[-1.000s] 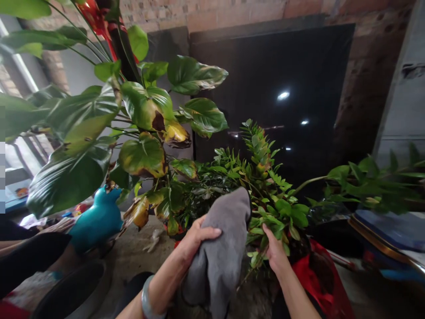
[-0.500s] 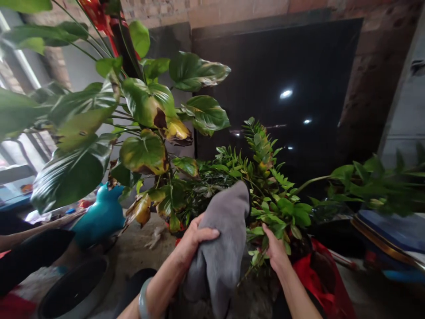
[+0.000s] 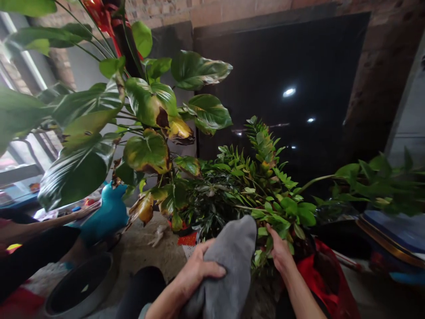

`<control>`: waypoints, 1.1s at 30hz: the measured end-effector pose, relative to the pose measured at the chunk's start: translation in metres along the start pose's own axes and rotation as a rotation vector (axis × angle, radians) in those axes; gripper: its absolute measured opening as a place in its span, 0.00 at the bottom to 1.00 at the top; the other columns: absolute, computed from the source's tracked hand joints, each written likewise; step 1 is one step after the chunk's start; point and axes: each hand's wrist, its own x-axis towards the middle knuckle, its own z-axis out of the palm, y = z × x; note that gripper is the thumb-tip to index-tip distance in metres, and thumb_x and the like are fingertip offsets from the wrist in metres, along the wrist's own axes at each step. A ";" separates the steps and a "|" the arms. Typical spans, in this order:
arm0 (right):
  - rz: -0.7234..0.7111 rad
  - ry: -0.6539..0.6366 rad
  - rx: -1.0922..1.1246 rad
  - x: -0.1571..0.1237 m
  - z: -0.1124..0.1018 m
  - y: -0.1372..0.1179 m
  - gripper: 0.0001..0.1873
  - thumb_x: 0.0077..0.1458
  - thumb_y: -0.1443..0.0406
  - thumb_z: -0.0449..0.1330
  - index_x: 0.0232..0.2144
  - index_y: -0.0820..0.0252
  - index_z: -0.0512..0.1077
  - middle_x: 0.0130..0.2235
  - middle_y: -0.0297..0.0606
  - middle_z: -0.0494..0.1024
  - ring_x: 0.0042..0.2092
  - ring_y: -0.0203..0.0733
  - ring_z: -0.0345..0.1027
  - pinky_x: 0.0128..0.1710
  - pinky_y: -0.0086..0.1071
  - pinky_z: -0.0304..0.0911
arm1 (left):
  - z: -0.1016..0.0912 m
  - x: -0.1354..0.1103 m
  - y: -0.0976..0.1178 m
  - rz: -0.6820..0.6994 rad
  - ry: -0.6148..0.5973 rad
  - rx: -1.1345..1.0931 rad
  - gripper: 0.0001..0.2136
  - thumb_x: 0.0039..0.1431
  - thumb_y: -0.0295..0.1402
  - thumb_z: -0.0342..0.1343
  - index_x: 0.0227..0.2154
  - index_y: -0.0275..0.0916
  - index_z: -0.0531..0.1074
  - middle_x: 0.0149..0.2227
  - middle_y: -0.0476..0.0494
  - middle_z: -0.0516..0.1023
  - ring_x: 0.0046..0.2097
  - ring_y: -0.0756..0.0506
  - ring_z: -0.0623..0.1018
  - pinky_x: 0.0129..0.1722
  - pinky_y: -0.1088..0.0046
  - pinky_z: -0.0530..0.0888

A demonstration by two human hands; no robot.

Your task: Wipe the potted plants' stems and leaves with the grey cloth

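A grey cloth (image 3: pixel 232 266) hangs draped in my left hand (image 3: pixel 202 268), whose thumb presses on its near side. The cloth's folded top covers part of a leafy green potted plant (image 3: pixel 265 208). My right hand (image 3: pixel 281 250) is at the plant's lower right, its fingers closed around low leaves; the exact leaf or stem in them is partly hidden. Behind the cloth lie dark narrow leaves (image 3: pixel 212 199) of the same clump or a neighbouring plant.
A tall plant with big, partly yellowed leaves (image 3: pixel 148 150) rises at left. Below it are a teal animal-shaped object (image 3: pixel 106 212), another person's hand (image 3: pixel 88 210) and a dark basin (image 3: pixel 79 283). Red fabric (image 3: pixel 327 279) lies at right, near a blue-lidded container (image 3: pixel 392 230). A dark panel (image 3: pixel 265 75) stands behind.
My left hand and the grey cloth have moved down and slightly right, uncovering more of the plant. My right hand stays at the leaves, shifted slightly in view.
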 end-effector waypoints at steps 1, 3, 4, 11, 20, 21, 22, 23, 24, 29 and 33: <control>0.001 -0.001 0.003 -0.001 0.001 0.000 0.23 0.24 0.57 0.70 0.28 0.59 0.74 0.23 0.34 0.78 0.33 0.51 0.74 0.24 0.37 0.69 | 0.002 0.002 0.014 0.062 0.001 -0.016 0.19 0.27 0.26 0.62 0.30 0.38 0.77 0.24 0.47 0.76 0.26 0.45 0.73 0.25 0.73 0.70; -0.003 0.006 0.006 -0.003 0.003 -0.001 0.24 0.24 0.57 0.70 0.29 0.59 0.74 0.23 0.32 0.78 0.30 0.49 0.74 0.21 0.36 0.69 | 0.005 0.011 0.035 0.180 0.021 -0.057 0.20 0.29 0.29 0.63 0.33 0.40 0.76 0.26 0.47 0.77 0.26 0.45 0.74 0.26 0.73 0.71; -0.005 0.008 0.006 -0.003 0.003 -0.001 0.25 0.23 0.56 0.70 0.29 0.59 0.74 0.23 0.32 0.78 0.30 0.49 0.74 0.21 0.37 0.69 | 0.006 0.018 0.041 0.220 0.047 -0.074 0.20 0.30 0.30 0.64 0.34 0.40 0.76 0.27 0.47 0.77 0.27 0.45 0.74 0.27 0.73 0.71; -0.035 0.027 -0.015 0.005 -0.003 0.004 0.25 0.24 0.58 0.71 0.30 0.60 0.74 0.27 0.35 0.80 0.40 0.51 0.74 0.32 0.35 0.71 | -0.011 0.041 -0.026 0.065 0.146 0.093 0.13 0.32 0.29 0.64 0.28 0.38 0.74 0.23 0.48 0.75 0.26 0.46 0.73 0.27 0.73 0.69; -0.023 -0.003 -0.001 0.007 -0.006 0.005 0.25 0.24 0.57 0.70 0.30 0.59 0.74 0.25 0.32 0.79 0.33 0.48 0.75 0.27 0.34 0.70 | -0.014 0.006 -0.013 0.016 0.057 0.138 0.20 0.28 0.28 0.62 0.32 0.35 0.74 0.23 0.51 0.74 0.26 0.47 0.71 0.25 0.75 0.67; -0.017 -0.006 0.004 0.007 -0.005 0.005 0.25 0.24 0.56 0.70 0.30 0.59 0.74 0.24 0.32 0.79 0.32 0.48 0.75 0.26 0.34 0.70 | -0.012 0.007 0.002 0.075 0.062 0.118 0.21 0.28 0.28 0.62 0.34 0.36 0.74 0.24 0.51 0.74 0.26 0.47 0.71 0.25 0.75 0.68; -0.011 -0.008 0.005 0.007 -0.004 0.006 0.25 0.24 0.56 0.69 0.30 0.60 0.74 0.23 0.32 0.78 0.30 0.48 0.75 0.26 0.35 0.70 | -0.009 0.011 0.015 0.132 0.070 0.102 0.21 0.29 0.29 0.63 0.35 0.36 0.74 0.25 0.50 0.75 0.26 0.47 0.72 0.26 0.75 0.68; -0.004 -0.010 0.004 0.007 -0.003 0.007 0.25 0.24 0.56 0.69 0.30 0.60 0.73 0.22 0.31 0.78 0.30 0.49 0.75 0.26 0.35 0.70 | -0.008 0.015 0.025 0.178 0.088 0.081 0.22 0.30 0.29 0.63 0.35 0.37 0.74 0.26 0.49 0.75 0.26 0.47 0.72 0.26 0.74 0.69; 0.000 -0.011 -0.001 0.007 -0.002 0.008 0.25 0.24 0.55 0.69 0.30 0.60 0.73 0.21 0.31 0.77 0.30 0.49 0.75 0.26 0.36 0.70 | -0.007 0.020 0.031 0.207 0.108 0.065 0.21 0.31 0.30 0.63 0.36 0.38 0.74 0.26 0.48 0.76 0.27 0.46 0.73 0.27 0.74 0.70; 0.007 -0.020 -0.072 0.013 -0.001 0.022 0.26 0.27 0.55 0.69 0.32 0.60 0.74 0.26 0.35 0.80 0.35 0.51 0.75 0.30 0.37 0.70 | -0.012 0.034 -0.003 0.117 0.220 0.144 0.13 0.30 0.27 0.62 0.26 0.40 0.75 0.22 0.49 0.75 0.25 0.46 0.71 0.25 0.74 0.69; 0.005 0.033 -0.165 0.022 -0.005 0.035 0.25 0.29 0.54 0.69 0.30 0.63 0.75 0.26 0.40 0.80 0.36 0.53 0.75 0.30 0.39 0.70 | -0.019 0.014 -0.036 -0.090 0.137 0.197 0.14 0.28 0.25 0.59 0.25 0.40 0.76 0.20 0.51 0.75 0.23 0.46 0.70 0.23 0.73 0.66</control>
